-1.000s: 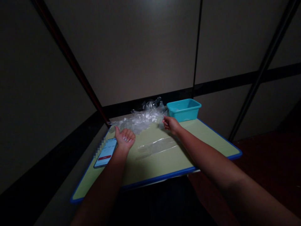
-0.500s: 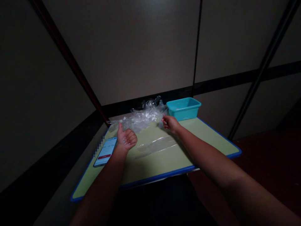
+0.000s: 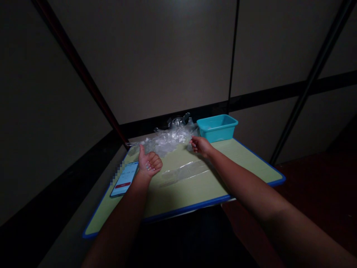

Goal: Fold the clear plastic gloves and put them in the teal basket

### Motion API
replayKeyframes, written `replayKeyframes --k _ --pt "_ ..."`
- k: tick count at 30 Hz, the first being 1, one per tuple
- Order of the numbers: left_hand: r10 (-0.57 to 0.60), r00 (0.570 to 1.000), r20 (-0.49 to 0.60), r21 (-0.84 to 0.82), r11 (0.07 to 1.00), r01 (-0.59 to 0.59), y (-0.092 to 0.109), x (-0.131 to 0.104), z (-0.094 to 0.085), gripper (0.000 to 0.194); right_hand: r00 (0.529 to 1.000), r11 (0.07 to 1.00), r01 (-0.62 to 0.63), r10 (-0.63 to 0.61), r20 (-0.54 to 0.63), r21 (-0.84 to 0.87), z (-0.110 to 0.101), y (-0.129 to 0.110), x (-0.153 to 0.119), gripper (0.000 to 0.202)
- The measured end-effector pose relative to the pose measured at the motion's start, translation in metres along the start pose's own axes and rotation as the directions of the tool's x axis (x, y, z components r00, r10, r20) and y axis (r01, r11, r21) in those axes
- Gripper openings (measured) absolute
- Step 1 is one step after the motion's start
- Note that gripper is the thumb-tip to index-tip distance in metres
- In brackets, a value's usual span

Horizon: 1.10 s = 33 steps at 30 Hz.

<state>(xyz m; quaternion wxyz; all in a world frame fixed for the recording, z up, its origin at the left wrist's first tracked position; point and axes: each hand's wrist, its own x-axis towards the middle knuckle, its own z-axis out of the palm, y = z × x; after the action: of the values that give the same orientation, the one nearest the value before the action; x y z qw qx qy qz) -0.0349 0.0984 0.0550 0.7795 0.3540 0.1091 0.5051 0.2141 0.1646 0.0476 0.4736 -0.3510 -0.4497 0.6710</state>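
My left hand (image 3: pixel 150 162) is held above the left part of the table, its thumb pointing up and its fingers curled into the palm. Nothing shows inside that fist. My right hand (image 3: pixel 200 146) is closed, with thumb and fingers brought together near the pile of clear plastic (image 3: pixel 170 138) and the turquoise bin (image 3: pixel 219 132). Whatever its fingertips may hold is too small and dim to make out. Between my forearms a flat, clear plastic bag or sleeve (image 3: pixel 184 173) lies on the table, apart from my left hand.
A phone (image 3: pixel 125 178) with a lit screen lies at the left edge of the yellow-green table (image 3: pixel 173 199), partly behind my left forearm. Blue edging runs round the tabletop. Panelled walls (image 3: pixel 173 67) stand close behind and to the left.
Both hands keep almost the same pose and place. The whole view shifts very slightly; nothing on the table visibly moves.
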Motion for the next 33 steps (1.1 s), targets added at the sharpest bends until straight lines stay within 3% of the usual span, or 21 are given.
replayKeyframes --k 9,15,18,21,24,27,30,33 --pt "0.117 0.97 -0.215 -0.048 0.99 -0.13 0.0004 -0.0008 0.0027 0.067 0.999 1.0 -0.012 0.012 0.039 -0.005 0.0018 -0.0011 -0.0024 0.026" --pt "0.175 0.961 -0.213 -0.053 0.98 -0.191 0.0005 -0.0015 0.0056 0.067 0.999 1.0 -0.014 0.015 0.039 -0.02 -0.0003 0.0013 0.0004 0.025" --pt "0.118 0.977 -0.178 -0.041 0.991 -0.128 0.0008 -0.0022 0.0069 0.069 0.999 1.0 -0.016 0.017 0.037 -0.026 0.0001 0.0012 0.0004 0.025" --pt "-0.01 0.991 -0.137 -0.004 1.0 0.01 0.0011 -0.0032 0.0069 0.072 0.999 0.999 -0.018 0.019 0.035 -0.031 0.0009 0.0007 -0.0006 0.026" --pt "-0.139 0.981 -0.134 0.033 0.989 0.144 0.0007 -0.0039 0.0057 0.074 0.999 0.999 -0.021 0.023 0.034 -0.035 0.001 0.0007 -0.0009 0.026" --pt "-0.168 0.972 -0.166 0.04 0.983 0.177 -0.0001 -0.0039 0.0056 0.074 0.999 0.999 -0.029 0.031 0.04 -0.035 0.0003 0.0013 -0.0003 0.026" --pt "-0.1 0.98 -0.175 0.026 0.994 0.106 0.0 -0.003 0.0062 0.073 0.998 0.999 -0.028 0.029 0.05 -0.026 -0.0002 0.0017 0.0002 0.027" --pt "0.137 0.965 -0.224 -0.02 0.989 -0.146 0.0035 -0.0018 0.0033 0.068 0.998 0.999 -0.025 0.026 0.052 -0.022 -0.0005 0.002 0.0003 0.026"
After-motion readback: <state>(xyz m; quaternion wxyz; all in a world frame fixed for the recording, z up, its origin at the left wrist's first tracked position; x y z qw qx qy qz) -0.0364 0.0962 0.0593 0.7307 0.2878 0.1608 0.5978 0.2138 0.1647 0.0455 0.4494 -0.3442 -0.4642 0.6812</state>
